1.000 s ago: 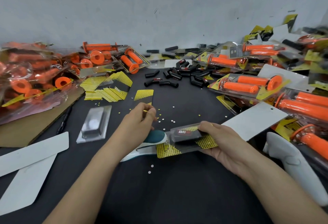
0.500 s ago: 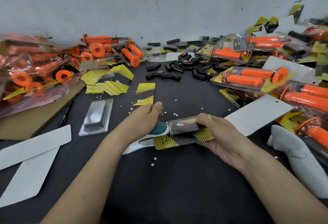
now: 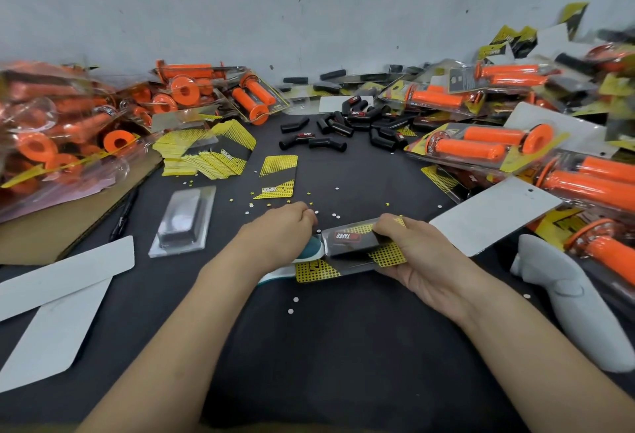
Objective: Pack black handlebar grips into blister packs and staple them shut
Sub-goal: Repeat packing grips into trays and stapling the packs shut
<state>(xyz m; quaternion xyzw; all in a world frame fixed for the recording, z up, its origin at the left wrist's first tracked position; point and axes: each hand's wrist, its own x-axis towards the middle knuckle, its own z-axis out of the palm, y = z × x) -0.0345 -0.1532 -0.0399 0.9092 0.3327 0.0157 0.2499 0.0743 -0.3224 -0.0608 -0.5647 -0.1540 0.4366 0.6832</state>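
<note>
Your right hand grips blister pack mid-table, its left end at stapler. Your left hand curls over stapler. Loose black grips beyond; orange packs crowd right.

We're looking at a packing bench in a small workshop, no doubt about it. A black-topped table runs up to a bare grey wall. Packed orange grips are heaped high on the left, and more orange packs are stacked on the right. Loose black grips lie scattered at the back. To their left is a fanned stack of yellow printed cards. Nearer in lie an empty clear blister and blank white cards. Punched paper dots litter the surface, and a teal stapler sits mid-table against a filled pack.
</note>
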